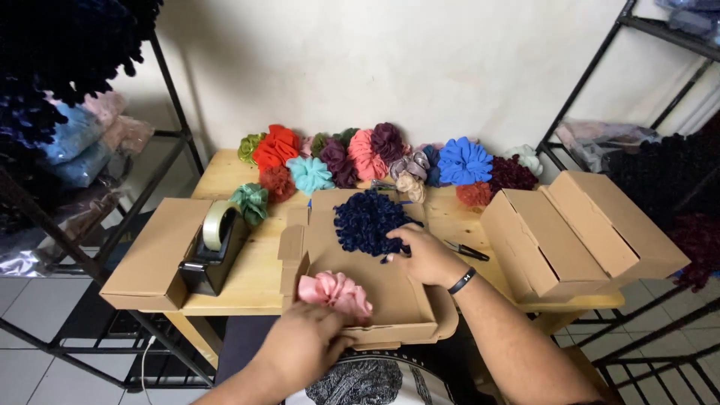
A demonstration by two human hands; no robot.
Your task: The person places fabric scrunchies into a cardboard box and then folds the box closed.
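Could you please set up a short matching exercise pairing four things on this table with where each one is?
Things:
1. pink scrunchie
2. navy scrunchie
3. tape dispenser
4. black pen

Places:
A. on the wooden table, between the open cardboard box and the closed boxes on the right
B. on a flat cardboard box at the table's left end
C. at the near edge of the open box, by the left hand
D. at the far end of the open box, touched by the right hand

Pairs: 1-C, 2-D, 3-B, 4-A
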